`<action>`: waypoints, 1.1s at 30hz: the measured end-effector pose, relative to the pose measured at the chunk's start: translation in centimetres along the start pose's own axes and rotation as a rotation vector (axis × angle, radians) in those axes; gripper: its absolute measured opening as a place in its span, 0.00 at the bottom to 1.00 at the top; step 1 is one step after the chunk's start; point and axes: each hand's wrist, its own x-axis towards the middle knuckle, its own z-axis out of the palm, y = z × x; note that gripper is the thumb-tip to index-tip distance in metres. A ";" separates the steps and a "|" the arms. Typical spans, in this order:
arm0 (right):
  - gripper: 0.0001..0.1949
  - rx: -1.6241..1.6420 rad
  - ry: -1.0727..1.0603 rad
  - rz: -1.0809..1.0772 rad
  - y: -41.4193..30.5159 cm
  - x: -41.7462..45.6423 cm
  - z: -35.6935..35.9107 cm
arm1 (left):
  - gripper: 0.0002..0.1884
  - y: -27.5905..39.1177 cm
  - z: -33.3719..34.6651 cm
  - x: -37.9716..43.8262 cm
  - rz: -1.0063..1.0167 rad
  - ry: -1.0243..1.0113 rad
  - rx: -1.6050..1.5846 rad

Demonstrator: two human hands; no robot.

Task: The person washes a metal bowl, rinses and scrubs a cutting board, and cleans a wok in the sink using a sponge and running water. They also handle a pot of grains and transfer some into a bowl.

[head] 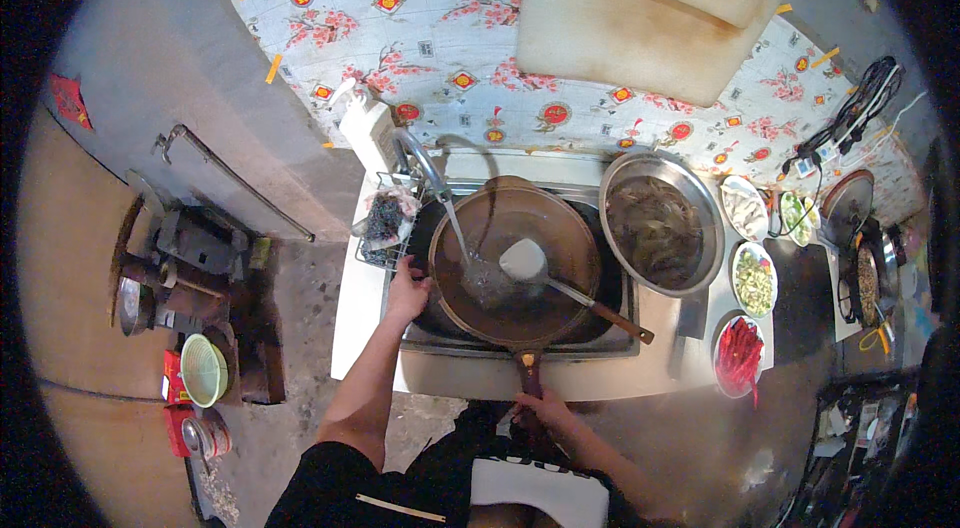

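A brown wok [480, 228] sits over the sink [628, 318], its handle [529, 370] towards me. My right hand [546, 409] is closed around the lower end of that handle. Water runs from the faucet [427, 164] into the wok and splashes on its bottom. A ladle or turner [525, 260] lies in the wok, its wood-tipped handle over the right rim. My left hand [410, 292] is between the wok's left rim and a wire rack [367, 252], fingers apart, with no object visible in it. Whether its fingertips touch the rack is unclear. A dark scrubber [385, 219] lies in the rack.
A metal basin [709, 277] of shrimp-like food stands right of the wok. Further right are plates of red chillies [739, 355], chopped greens [754, 279] and pale slices [744, 207]. A white pump bottle [367, 124] stands behind the rack. Cutting boards [637, 33] lean at the back.
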 end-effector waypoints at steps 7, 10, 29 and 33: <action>0.15 -0.026 -0.013 -0.058 0.8 0.7 -0.7 | 0.28 -0.3 0.3 0.4 0.029 0.006 -0.015; 0.12 -0.028 0.008 -0.022 0.0 0.2 0.1 | 0.26 -2.7 1.4 2.3 0.079 0.069 -0.054; 0.13 -0.078 0.095 -0.018 0.4 0.1 -0.1 | 0.13 2.6 5.7 16.2 -0.103 -0.027 -0.409; 0.11 -0.024 0.081 -0.026 -0.5 -0.6 0.2 | 0.04 2.6 6.3 16.4 -0.177 -0.009 -0.704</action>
